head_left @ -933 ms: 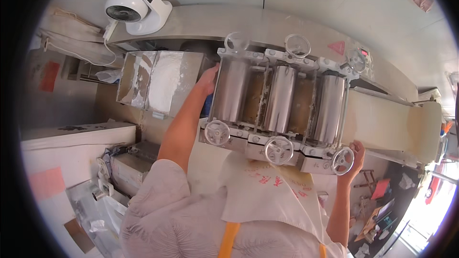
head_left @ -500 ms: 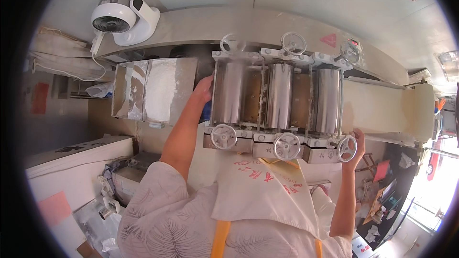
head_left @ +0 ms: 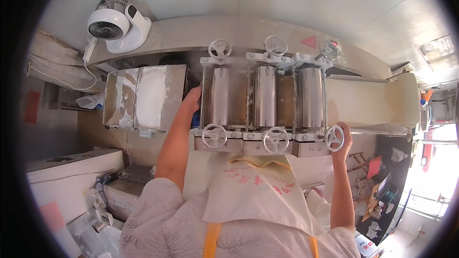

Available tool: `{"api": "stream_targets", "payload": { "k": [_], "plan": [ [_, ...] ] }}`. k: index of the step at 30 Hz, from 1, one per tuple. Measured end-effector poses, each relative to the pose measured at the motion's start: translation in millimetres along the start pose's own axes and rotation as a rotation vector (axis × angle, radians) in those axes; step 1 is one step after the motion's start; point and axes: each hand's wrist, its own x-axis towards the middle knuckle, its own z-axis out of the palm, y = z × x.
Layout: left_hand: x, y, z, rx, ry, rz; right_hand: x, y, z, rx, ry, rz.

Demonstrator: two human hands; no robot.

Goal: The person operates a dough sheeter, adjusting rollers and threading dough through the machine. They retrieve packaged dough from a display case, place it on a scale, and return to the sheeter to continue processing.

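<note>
A roller machine with three shiny metal rollers (head_left: 266, 96) stands in front of me. Small metal handwheels line its far and near sides. My right hand (head_left: 345, 139) curls round the outer side of the near right handwheel (head_left: 334, 138). At the machine's left end, my left hand (head_left: 193, 99) reaches in beside the metal frame; the frame hides its fingers, so what it touches does not show. A blue patch (head_left: 195, 120) shows just below that hand. From the right end of the rollers runs a pale, wide belt or sheet (head_left: 368, 101).
Left of the machine sits a metal tray (head_left: 177, 96) holding white powder (head_left: 151, 96). A white fan (head_left: 109, 25) stands on the ledge behind. A white cabinet (head_left: 71, 167) is at lower left, and a dark table (head_left: 391, 181) with scattered items at right.
The whole scene has shifted a little to the left in view. Both hands keep their places, the right at the handwheel, the left beside the frame.
</note>
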Motion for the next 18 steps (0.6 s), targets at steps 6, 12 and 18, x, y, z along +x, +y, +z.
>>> {"api": "stream_targets", "payload": {
  "k": [6, 12, 18],
  "plan": [
    [12.6, -4.0, 4.3, -0.275, 0.032, 0.078, -4.7, 7.3, -0.4, -0.012, 0.015, 0.026],
    [-1.2, 1.7, 5.0, -0.132, -0.029, 0.002, -5.1, 6.7, 4.0, 0.049, 0.041, 0.057],
    [-46.8, 3.8, 43.6, -0.081, 0.025, -0.026, -4.8, 6.8, 1.7, 0.083, 0.065, 0.102]
  ]
}}
